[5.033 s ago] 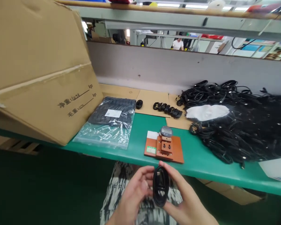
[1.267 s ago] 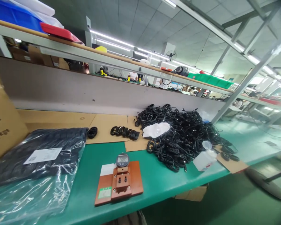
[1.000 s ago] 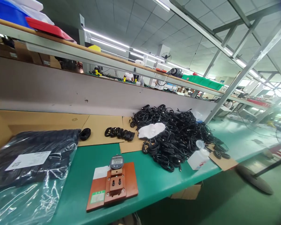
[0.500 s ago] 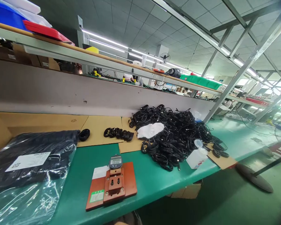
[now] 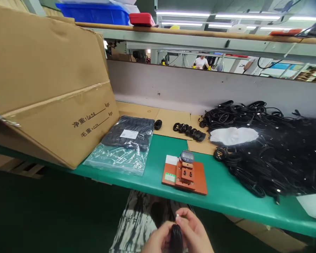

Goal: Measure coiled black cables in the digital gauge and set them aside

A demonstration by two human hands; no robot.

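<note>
Both hands are low in the view, in front of the table edge, around a coiled black cable [image 5: 176, 239]. My left hand [image 5: 156, 240] is closed on the coil from its left side. My right hand [image 5: 195, 230] pinches near the cable's small pale end [image 5: 177, 216], thumb and forefinger together. The lower part of the coil runs out of the frame. Beyond the hands, on the green table, stands a red-brown gauge fixture [image 5: 185, 177] with a digital dial [image 5: 187, 156] on top.
A large cardboard box [image 5: 94, 116] stands at the left. Beside it lies a clear bag of black cables [image 5: 133, 131]. Several cable coils [image 5: 188, 130] lie on cardboard. A big heap of black cables [image 5: 274, 158] with a white cloth [image 5: 233, 136] fills the right. A shelf [image 5: 200, 38] crosses above.
My view has swung left, bringing the cardboard box into sight. Both hands with the coiled cable now show at the bottom; the hands' grip was not visible before. The fixture stays on the table.
</note>
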